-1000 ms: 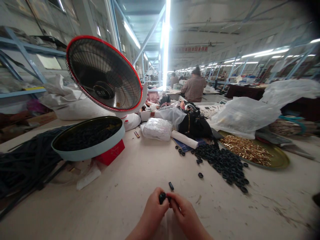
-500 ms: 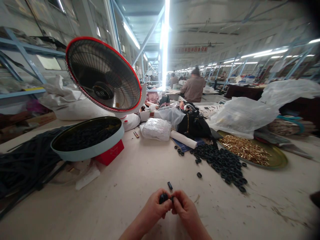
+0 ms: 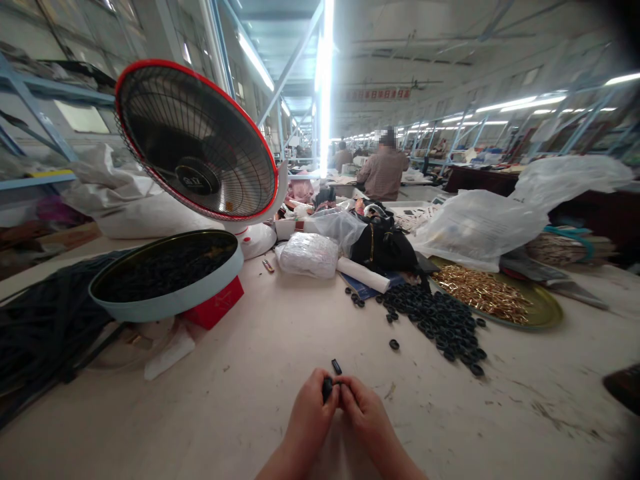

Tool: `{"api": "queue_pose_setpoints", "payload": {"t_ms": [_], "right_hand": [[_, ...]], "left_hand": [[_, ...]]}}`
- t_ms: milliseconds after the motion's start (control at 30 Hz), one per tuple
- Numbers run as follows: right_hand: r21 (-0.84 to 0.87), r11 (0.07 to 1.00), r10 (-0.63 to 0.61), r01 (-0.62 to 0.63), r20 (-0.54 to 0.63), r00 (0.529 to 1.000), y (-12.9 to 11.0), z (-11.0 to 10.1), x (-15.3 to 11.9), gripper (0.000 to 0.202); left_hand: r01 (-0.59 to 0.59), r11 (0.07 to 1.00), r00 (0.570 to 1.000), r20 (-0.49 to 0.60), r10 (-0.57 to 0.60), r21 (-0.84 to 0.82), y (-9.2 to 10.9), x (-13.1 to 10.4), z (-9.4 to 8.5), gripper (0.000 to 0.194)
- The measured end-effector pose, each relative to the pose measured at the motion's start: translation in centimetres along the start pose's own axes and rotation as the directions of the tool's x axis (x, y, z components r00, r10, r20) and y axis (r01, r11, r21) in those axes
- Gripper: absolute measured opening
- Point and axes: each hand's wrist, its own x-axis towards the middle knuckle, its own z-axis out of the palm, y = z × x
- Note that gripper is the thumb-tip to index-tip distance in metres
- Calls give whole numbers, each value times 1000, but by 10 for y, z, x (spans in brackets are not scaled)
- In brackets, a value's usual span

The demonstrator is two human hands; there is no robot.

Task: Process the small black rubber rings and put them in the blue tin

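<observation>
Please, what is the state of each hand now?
Left hand: closed, holding a small black piece.
Right hand: closed beside that piece; whether it holds something cannot be told.

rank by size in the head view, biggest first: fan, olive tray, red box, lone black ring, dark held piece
1. Fan
2. Olive tray
3. Red box
Dark held piece and lone black ring: smallest, unranked, as the former is partly hidden.

Just beyond the left hand (image 3: 311, 405) and right hand (image 3: 364, 408) lies a loose piece (image 3: 337, 367); farther right, rings (image 3: 445, 323) before a tray (image 3: 546, 308) of pins (image 3: 480, 293); farther left, a tin (image 3: 167, 303) over a box (image 3: 215, 307).
</observation>
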Motion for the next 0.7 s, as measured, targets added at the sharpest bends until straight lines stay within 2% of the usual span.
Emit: {"api": "queue_pose_setpoints", "payload": {"t_ms": [133,300,433,600,700], "right_hand": [[19,999,47,-46,-22,999,8,-1,2,30],[50,996,70,-71,19,997,16,-4,1,29],[-152,986,51,-63,-76,996,9,-11,5,26],[-449,886,43,-119,-176,983,3,-39,21,27],[-573,799,49,-182,-239,970,1,-51,28,28]], "left_hand": [[12,997,998,-58,-7,78,5,1,-1,17],[-81,996,995,69,78,45,7,5,-7,11],[-94,962,995,60,82,255,9,16,-6,10],[-272,850,958,205,199,450,13,44,-17,25],[-323,807,938,277,206,495,10,54,-22,21]]}}
